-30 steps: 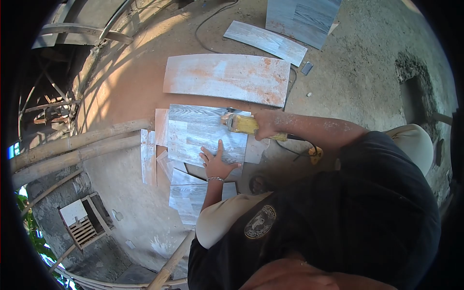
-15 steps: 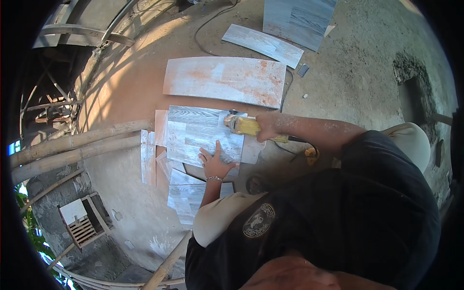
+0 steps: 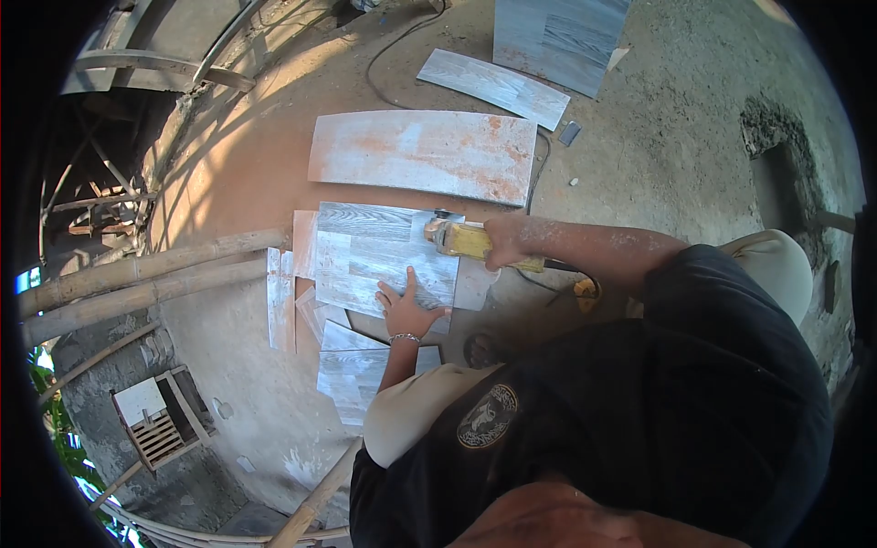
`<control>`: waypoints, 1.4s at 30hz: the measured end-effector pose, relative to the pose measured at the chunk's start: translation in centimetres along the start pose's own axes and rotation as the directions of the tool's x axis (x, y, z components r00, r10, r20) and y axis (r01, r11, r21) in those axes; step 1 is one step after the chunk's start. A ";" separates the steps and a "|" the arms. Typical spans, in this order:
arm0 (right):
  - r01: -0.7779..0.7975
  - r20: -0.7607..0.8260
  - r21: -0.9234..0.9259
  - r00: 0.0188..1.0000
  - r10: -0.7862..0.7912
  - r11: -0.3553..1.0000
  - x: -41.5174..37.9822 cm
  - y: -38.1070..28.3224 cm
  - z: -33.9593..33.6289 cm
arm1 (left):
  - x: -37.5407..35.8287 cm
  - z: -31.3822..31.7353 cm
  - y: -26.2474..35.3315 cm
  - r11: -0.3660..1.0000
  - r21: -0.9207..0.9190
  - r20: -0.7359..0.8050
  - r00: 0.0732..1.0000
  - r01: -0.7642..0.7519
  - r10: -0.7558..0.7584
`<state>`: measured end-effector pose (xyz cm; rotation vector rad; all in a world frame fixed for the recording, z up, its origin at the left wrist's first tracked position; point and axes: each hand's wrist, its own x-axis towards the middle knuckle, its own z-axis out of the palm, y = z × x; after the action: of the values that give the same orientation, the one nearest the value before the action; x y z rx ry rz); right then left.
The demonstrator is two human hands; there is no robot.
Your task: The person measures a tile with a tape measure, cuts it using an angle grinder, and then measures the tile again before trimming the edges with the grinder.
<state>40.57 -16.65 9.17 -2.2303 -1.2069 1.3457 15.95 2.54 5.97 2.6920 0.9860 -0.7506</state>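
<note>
A grey wood-patterned tile (image 3: 379, 251) lies on the ground in front of me. My left hand (image 3: 408, 309) rests on its near part, fingers spread flat, a bracelet at the wrist. My right hand (image 3: 505, 241) is wrapped round the yellow body of an angle grinder (image 3: 466, 240). The grinder's head is over the tile's right edge, near the far corner; its disc is too small to make out. Under and beside the tile are cut tile pieces (image 3: 352, 370), and narrow strips (image 3: 280, 297) lie to the left.
Beyond the tile lies a dusty long tile (image 3: 420, 155), then a narrower tile piece (image 3: 493, 87) and a large tile (image 3: 559, 41). A black cable (image 3: 373, 68) runs over the ground. Bamboo poles (image 3: 155, 265) come in from the left. A hole (image 3: 781, 187) opens at the right.
Both hands and the grinder hold nearly the same place on the tile. The view has shifted very slightly.
</note>
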 end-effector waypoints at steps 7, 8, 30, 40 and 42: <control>0.006 0.033 -0.001 0.999 -0.006 1.000 -0.1 -0.8 -0.6 | -0.2 0.6 -0.1 1.000 0.003 -0.025 1.000 -0.010 0.010; 0.009 0.029 -0.005 1.000 -0.009 1.000 -0.2 -1.0 -0.8 | -0.1 0.7 0.0 1.000 0.002 -0.031 0.999 -0.009 0.009; 0.088 -0.045 0.005 0.995 -0.087 0.996 -2.0 0.7 -1.5 | -3.9 18.9 -6.4 0.141 -0.952 0.170 0.852 0.272 -0.494; 0.235 -0.264 0.200 0.948 -0.179 0.951 -3.9 -3.8 -9.4 | -9.8 13.3 -10.9 -0.808 -0.485 0.316 0.929 0.334 0.194; 0.226 -0.303 0.282 0.943 -0.137 0.932 -3.4 -3.3 -10.5 | -11.5 7.2 -11.8 -0.832 -0.537 0.308 0.951 0.143 -0.035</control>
<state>46.79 -15.29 18.77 -1.9477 -0.9939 1.0260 -2.05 2.79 5.78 0.2505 0.9916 0.4226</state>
